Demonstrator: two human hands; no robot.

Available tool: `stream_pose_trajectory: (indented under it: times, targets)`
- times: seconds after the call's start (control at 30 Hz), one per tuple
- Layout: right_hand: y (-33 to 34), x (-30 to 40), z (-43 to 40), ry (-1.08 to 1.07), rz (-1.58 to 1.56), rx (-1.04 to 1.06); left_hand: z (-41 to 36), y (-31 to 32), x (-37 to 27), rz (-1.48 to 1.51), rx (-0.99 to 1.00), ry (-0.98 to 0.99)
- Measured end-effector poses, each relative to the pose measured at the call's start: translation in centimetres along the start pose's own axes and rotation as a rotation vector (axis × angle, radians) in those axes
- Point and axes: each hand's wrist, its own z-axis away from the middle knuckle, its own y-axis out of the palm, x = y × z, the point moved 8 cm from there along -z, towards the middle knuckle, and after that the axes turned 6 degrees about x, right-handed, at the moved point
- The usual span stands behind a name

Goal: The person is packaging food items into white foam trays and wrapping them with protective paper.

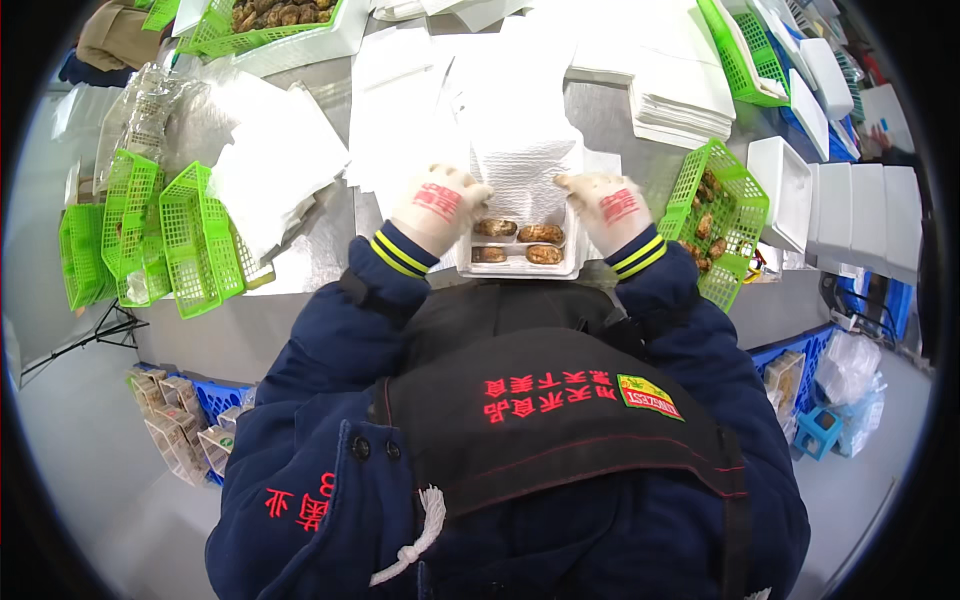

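A white foam tray (466, 262) lies before me, with several brown, oblong pieces that look like mushrooms (541, 234) in its compartments. A textured white paper sheet (523, 180) covers its far part and leaves the near pieces in view. My left hand (441, 208), in a whitish glove with red print, pinches the sheet's left edge above the tray. On the other side, my right hand (611, 211), gloved the same way, has its fingertips at the sheet's right edge. The fingertips are partly blurred, so the grip is not seen in full detail.
At right, a green basket (669, 217) holds similar brown pieces, beside white foam boxes (776, 191). Stacked white sheets (679, 112) lie farther back. Green baskets (196, 240) and a paper pile (277, 161) stand at left. Another basket with brown pieces (281, 15) is at far left.
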Motion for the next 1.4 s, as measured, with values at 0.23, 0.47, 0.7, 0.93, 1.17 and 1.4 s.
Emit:
stream_pose_trajectory:
  times: [0.23,0.47,0.7,0.93,1.17,1.4]
  targets:
    - [3.5,3.7,0.4,-0.144,0.409,0.026,-2.1,3.6,-3.5,-0.342,0.197,0.18]
    - [7.2,2.5,0.1,-0.153,0.313,0.07,-1.9,5.6,-3.5,-0.203,0.287,0.076]
    - [7.0,1.6,-0.1,-0.128,0.297,0.127,-1.8,3.8,-2.2,-0.018,0.346,0.096]
    - [6.9,1.8,-0.3,-0.034,0.411,0.261,-1.3,-0.8,-0.2,0.052,0.099,0.034]
    - [6.2,2.9,-1.1,-0.053,0.111,0.178,-1.9,7.8,-3.0,-0.128,0.353,0.077]
    - [6.2,3.1,-0.2,-0.136,0.423,0.154,-1.9,5.0,-4.0,0.045,0.287,0.051]
